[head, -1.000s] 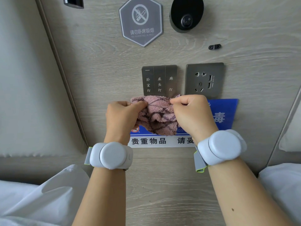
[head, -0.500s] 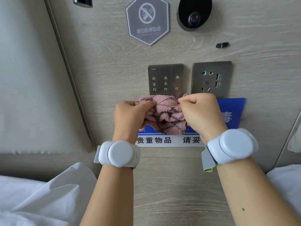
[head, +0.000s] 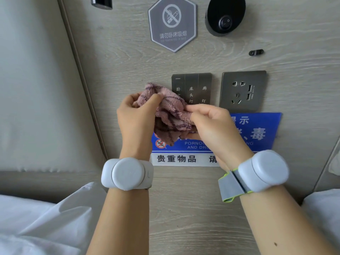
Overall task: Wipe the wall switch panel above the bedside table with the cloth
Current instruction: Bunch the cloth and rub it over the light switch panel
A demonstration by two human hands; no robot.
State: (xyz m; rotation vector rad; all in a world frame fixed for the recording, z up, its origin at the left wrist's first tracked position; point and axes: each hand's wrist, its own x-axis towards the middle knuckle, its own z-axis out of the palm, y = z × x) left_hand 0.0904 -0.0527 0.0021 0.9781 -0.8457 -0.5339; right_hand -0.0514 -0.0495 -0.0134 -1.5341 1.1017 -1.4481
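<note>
Two bare hands held one pink terry cloth with dark stripes (head: 170, 115) in front of the pale wood-grain wall panel (head: 128, 67); left hand (head: 135, 116) gripped the cloth's upper left part, thumb over the top, fingers curled behind; right hand (head: 214, 124) pinched the cloth's right edge between thumb and fingers, the rest of the fist curled closed; cloth was bunched between them, a loose end hanging down over the blue rectangular warning sign (head: 261, 131).

Dark grey three-button wall switch panel (head: 192, 87) sat just above and behind the cloth; cloth's top fold overlapped the panel's lower left corner in view; could not tell whether cloth touched the panel. Buttons carried white characters; lower edge of the panel hidden by cloth and right hand.

Grey metal wall socket with USB ports (head: 242, 91) just right of the switch panel, apart from the cloth; grey hexagonal no-smoking sign (head: 173, 23) above the panel; black oval fitting with a rocker switch (head: 225, 15) to its right; small black clip (head: 256, 52) below that.

White strip label with black characters (head: 176, 159) under the blue sign, partly covered by the right wrist; each wrist wore a white round wrist device (head: 127, 173); right one had a grey strap with green edging (head: 230, 188).

Padded grey headboard (head: 36, 89) at left; white bedding (head: 46, 223) at lower left.
</note>
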